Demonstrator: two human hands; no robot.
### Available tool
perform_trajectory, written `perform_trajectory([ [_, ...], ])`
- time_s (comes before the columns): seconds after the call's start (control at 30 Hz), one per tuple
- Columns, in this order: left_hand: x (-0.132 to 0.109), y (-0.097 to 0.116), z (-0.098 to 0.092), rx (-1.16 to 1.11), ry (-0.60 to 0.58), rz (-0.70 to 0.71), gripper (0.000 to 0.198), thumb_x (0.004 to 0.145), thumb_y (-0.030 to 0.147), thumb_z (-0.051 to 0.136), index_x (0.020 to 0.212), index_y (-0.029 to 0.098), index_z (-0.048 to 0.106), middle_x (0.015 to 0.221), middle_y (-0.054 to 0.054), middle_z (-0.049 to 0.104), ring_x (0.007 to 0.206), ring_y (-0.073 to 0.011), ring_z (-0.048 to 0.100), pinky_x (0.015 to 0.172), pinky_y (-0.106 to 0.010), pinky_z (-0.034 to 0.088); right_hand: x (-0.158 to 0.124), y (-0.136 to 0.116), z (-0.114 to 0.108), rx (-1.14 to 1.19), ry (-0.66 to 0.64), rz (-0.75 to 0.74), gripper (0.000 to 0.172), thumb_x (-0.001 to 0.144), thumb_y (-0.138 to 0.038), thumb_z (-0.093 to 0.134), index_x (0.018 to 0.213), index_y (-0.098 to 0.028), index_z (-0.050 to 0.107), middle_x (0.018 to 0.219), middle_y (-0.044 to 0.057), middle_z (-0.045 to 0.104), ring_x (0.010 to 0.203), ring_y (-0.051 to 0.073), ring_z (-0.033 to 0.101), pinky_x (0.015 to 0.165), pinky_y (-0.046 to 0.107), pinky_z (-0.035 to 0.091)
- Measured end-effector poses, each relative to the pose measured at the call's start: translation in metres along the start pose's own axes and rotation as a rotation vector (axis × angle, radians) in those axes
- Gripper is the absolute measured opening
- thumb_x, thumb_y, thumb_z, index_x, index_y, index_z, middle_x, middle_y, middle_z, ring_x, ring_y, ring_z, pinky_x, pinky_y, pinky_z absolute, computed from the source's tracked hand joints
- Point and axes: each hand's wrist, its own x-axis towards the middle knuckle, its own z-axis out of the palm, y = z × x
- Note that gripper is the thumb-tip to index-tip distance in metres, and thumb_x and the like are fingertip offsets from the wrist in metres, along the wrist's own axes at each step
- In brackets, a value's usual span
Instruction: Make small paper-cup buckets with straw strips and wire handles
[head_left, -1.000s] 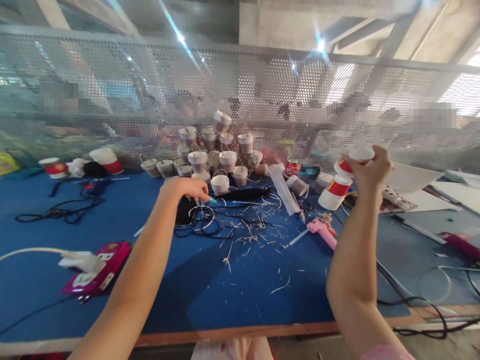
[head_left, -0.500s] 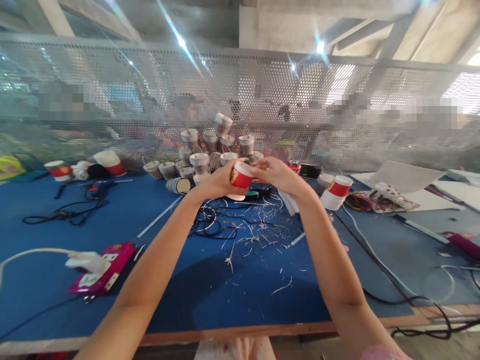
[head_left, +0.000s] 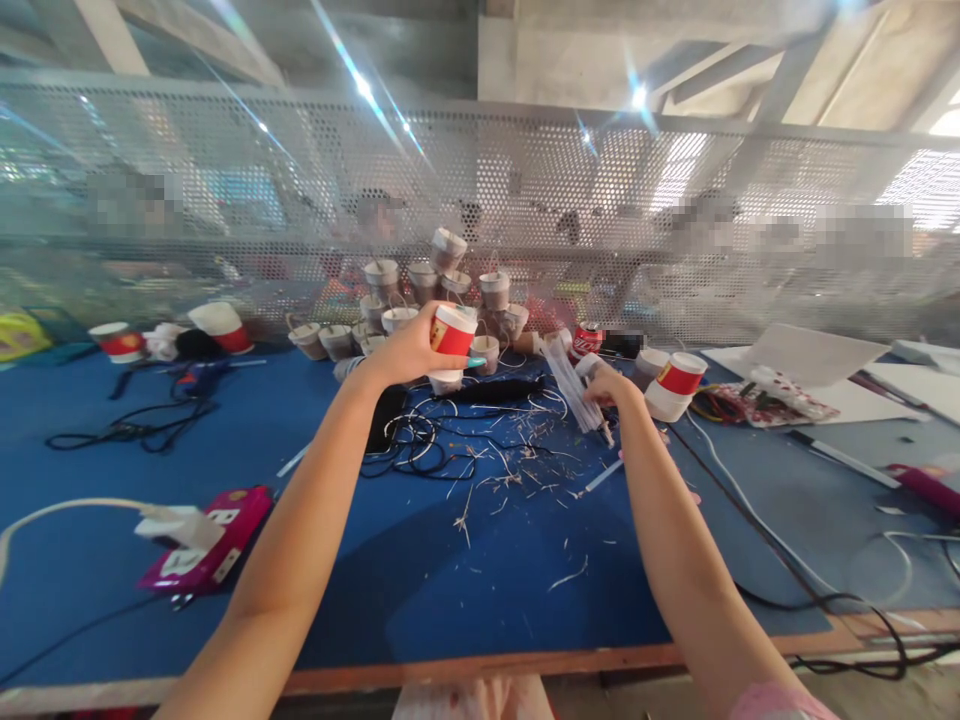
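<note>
Head view showed the left hand [head_left: 415, 348] wrapped around a red-banded cup [head_left: 453, 332], raised in front of the piled pots [head_left: 495, 291]. Half a second earlier both hands had met at that cup; since then the right hand [head_left: 612, 388] had moved off rightward, so the left alone bore it and the right was spared for other things. Its fingers curled down beside plastic [head_left: 561, 372] and a tipped pot [head_left: 587, 365]; whether they gripped either, I could not tell. Just beyond it was a can [head_left: 586, 340].
</note>
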Motion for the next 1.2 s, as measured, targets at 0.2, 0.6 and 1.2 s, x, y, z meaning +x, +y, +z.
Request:
perform_trajectory([
  [0.2,-0.003,0.007,-0.004,0.060,-0.006,-0.035,0.078,0.059,0.046,0.073,0.125,0.022,0.040,0.111,-0.007,0.059,0.095,-0.0246,0.059,0.083,-0.038,0.048,0.008,-0.013,0.007,0.023,0.008,-0.085,0.012,0.073,-0.014,0.065,0.062,-0.011,0.062,0.047,-0.001,0.052,0.050,0.011,0.054,0.049,0.018,0.043],
  [0.6,-0.004,0.010,-0.007,0.079,0.008,-0.049,0.076,0.060,0.045,0.073,0.125,0.021,0.041,0.111,-0.007,0.060,0.095,-0.0247,0.059,0.085,-0.039,0.047,-0.006,0.002,-0.015,-0.141,-0.041,-0.034,0.027,0.058,-0.017,0.077,0.083,-0.011,0.067,0.071,0.007,0.066,0.071,0.022,0.065,0.055,0.025,0.050],
  [1.2,0.001,-0.002,-0.001,0.026,-0.001,-0.027,0.080,0.057,0.047,0.075,0.124,0.021,0.039,0.114,-0.009,0.058,0.099,-0.0257,0.059,0.086,-0.039,0.047,-0.025,-0.020,-0.030,-0.248,0.091,-0.067,0.022,0.072,-0.019,0.059,0.089,-0.012,0.071,0.075,0.012,0.069,0.078,0.023,0.067,0.061,0.024,0.047],
])
